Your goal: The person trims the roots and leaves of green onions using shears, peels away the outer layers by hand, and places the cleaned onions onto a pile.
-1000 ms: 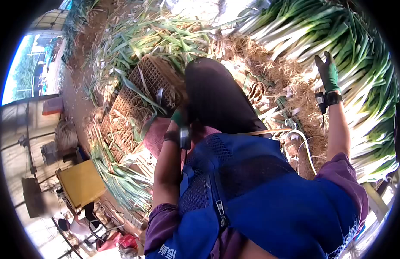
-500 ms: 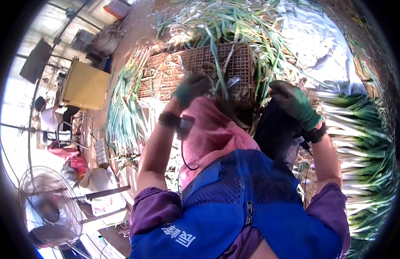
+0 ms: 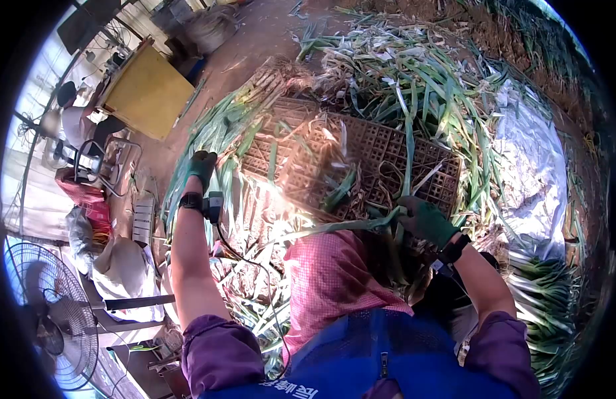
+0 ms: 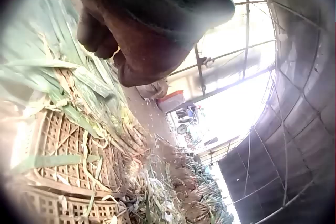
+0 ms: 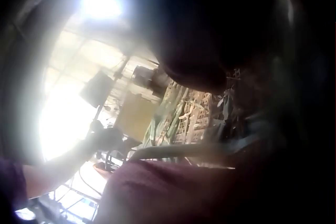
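In the head view my left hand [image 3: 201, 167], in a green glove, is over the left end of a pile of untrimmed green onions [image 3: 218, 133]. Its fingers bend loosely above the leaves in the left wrist view, with nothing seen between them. My right hand [image 3: 424, 221], also gloved, is in front of the brown plastic crates [image 3: 381, 156]. A long green onion leaf [image 3: 341, 227] runs to its fingertips, which pinch it. This leaf crosses over the pink checked cloth [image 3: 328, 266] on my lap. The right wrist view is dark and blurred around the hand.
Loose leaves [image 3: 441, 100] heap behind the crates. Stacked green onions with white stems [image 3: 540, 299] lie at the right, near a silvery sheet [image 3: 530, 173]. At the left are a fan [image 3: 52, 312], a yellow panel [image 3: 148, 90] and a seated person [image 3: 78, 123].
The head view has turned left. My right hand has come from beside the stacked green onions to the crates. My left hand has moved from my lap out to the left pile.
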